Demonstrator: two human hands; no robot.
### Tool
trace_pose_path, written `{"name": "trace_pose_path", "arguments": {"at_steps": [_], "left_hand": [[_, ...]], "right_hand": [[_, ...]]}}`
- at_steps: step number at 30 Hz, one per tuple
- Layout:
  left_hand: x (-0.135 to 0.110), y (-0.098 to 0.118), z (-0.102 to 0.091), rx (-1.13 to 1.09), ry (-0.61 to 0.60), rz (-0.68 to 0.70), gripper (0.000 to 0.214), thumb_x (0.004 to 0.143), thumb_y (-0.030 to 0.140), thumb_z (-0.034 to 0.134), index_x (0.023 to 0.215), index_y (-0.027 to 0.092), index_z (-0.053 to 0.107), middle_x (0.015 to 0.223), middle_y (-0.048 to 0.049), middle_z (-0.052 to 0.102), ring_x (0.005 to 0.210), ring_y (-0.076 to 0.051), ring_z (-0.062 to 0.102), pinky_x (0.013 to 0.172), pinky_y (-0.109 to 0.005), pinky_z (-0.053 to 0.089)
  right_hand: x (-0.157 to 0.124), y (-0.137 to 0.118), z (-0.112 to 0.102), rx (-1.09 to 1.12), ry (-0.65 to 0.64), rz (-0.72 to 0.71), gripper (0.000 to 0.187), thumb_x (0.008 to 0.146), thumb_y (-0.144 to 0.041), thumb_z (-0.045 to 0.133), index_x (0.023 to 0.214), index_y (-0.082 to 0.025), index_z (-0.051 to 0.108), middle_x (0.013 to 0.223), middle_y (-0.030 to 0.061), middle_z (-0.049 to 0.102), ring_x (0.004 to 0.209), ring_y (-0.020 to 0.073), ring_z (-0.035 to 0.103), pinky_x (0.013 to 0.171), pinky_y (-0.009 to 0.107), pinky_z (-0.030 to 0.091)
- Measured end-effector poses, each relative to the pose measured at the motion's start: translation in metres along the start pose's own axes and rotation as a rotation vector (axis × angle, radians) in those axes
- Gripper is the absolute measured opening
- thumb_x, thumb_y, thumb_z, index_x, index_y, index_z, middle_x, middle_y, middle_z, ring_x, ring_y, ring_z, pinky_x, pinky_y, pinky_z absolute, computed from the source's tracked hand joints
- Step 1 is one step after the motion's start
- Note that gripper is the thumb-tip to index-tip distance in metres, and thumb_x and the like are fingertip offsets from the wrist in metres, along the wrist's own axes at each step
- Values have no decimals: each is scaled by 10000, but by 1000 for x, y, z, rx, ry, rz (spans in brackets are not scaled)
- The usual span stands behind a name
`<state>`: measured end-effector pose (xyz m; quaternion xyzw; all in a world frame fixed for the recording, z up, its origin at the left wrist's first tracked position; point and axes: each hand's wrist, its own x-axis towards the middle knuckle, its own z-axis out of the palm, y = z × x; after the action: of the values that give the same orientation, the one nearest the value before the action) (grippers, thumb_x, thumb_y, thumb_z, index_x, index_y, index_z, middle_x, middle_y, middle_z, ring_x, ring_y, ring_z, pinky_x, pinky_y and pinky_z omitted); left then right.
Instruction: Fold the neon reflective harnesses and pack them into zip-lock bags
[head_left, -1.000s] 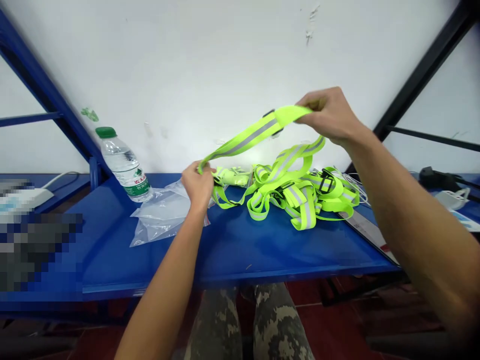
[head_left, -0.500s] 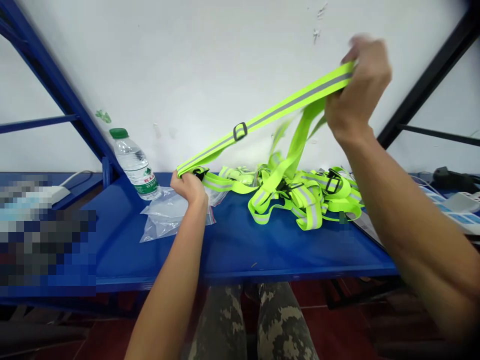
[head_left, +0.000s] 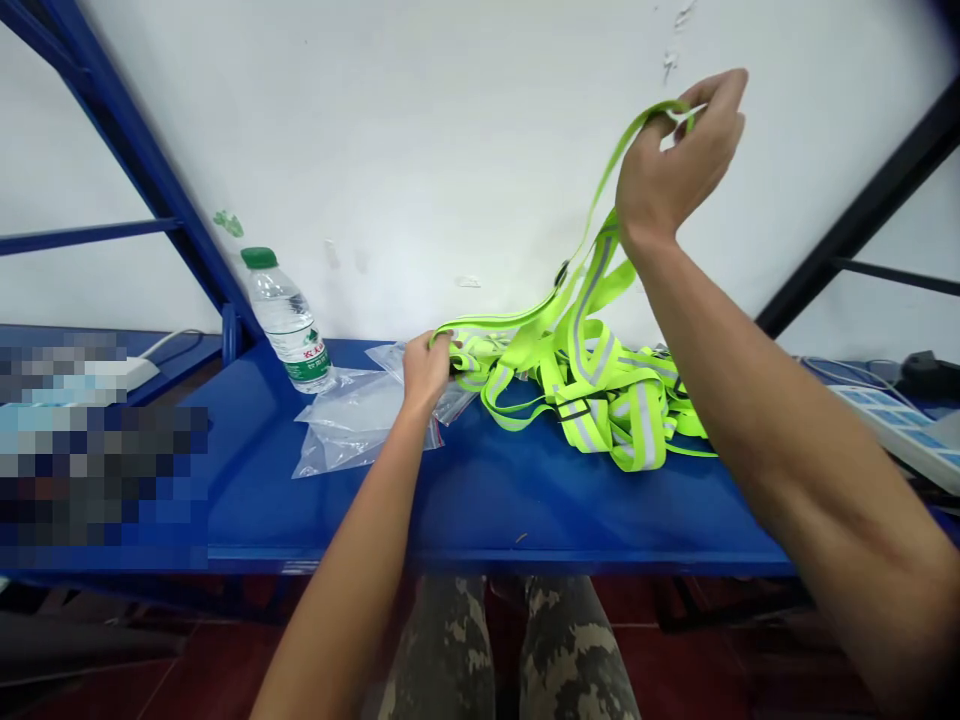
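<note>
My right hand [head_left: 675, 165] is raised high in front of the white wall, its fingers pinched on the top of a neon yellow reflective strap [head_left: 592, 270] with a grey stripe. The strap hangs slack from it down to a tangled pile of the same straps [head_left: 615, 400] on the blue shelf [head_left: 480, 500]. My left hand [head_left: 426, 368] is closed on the strap's other end, low over the shelf beside clear plastic bags [head_left: 352, 420].
A water bottle [head_left: 289, 320] with a green cap stands at the back left by the blue upright. A white power strip lies at far left. Flat boxes and cables [head_left: 892, 420] lie at the right. My camouflage trousers show below the shelf edge.
The strap, stretched taut between my hands half a second ago, now hangs slack. My left hand shifted right toward the pile; my right hand stays high, fingers loosened to a pinch.
</note>
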<state>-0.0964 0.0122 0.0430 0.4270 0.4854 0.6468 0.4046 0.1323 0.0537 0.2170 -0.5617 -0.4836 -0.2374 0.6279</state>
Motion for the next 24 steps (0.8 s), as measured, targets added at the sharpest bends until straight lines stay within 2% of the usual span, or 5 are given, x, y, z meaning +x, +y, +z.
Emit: {"name": "trace_pose_path", "arguments": {"at_steps": [2, 6, 13, 19, 24], "left_hand": [[-4, 4, 4, -10, -119, -36, 124, 677, 248, 598, 725, 165, 677, 677, -35, 662, 604, -186, 618, 460, -228, 436], [-8, 12, 7, -125, -165, -176, 195, 662, 244, 608, 790, 139, 711, 702, -63, 677, 581, -197, 631, 481, -265, 461], [-10, 13, 7, -276, -272, -397, 277, 689, 142, 596, 959, 142, 657, 712, -53, 666, 492, -167, 602, 522, -314, 519], [-10, 11, 13, -392, -254, -476, 151, 732, 136, 643, 880, 133, 611, 643, -9, 592, 389, -75, 435, 496, -265, 497], [8, 9, 0, -663, 341, -368, 44, 809, 168, 467, 839, 186, 492, 688, 9, 518, 536, -97, 533, 566, -221, 508]], "right_hand": [[-9, 7, 11, -62, -42, -35, 234, 838, -80, 440, 1019, -219, 492, 1117, 137, 575, 1074, 276, 470, 928, 442, 370], [-40, 24, 11, -64, -645, -232, 295, 781, -304, 666, 1049, -192, 614, 1131, 135, 609, 1089, 323, 507, 910, 499, 426], [-107, 33, -82, -16, -1577, -379, 341, 793, -522, 655, 904, -217, 760, 889, 70, 739, 812, 262, 675, 739, 390, 509], [-161, 56, -94, -348, -1484, -570, 346, 759, -229, 649, 1098, -207, 719, 1046, 132, 735, 1017, 347, 674, 809, 437, 512], [-108, 71, -58, 329, -958, -78, 116, 812, -189, 601, 862, -182, 706, 884, 69, 730, 823, 215, 675, 788, 372, 513]]}}
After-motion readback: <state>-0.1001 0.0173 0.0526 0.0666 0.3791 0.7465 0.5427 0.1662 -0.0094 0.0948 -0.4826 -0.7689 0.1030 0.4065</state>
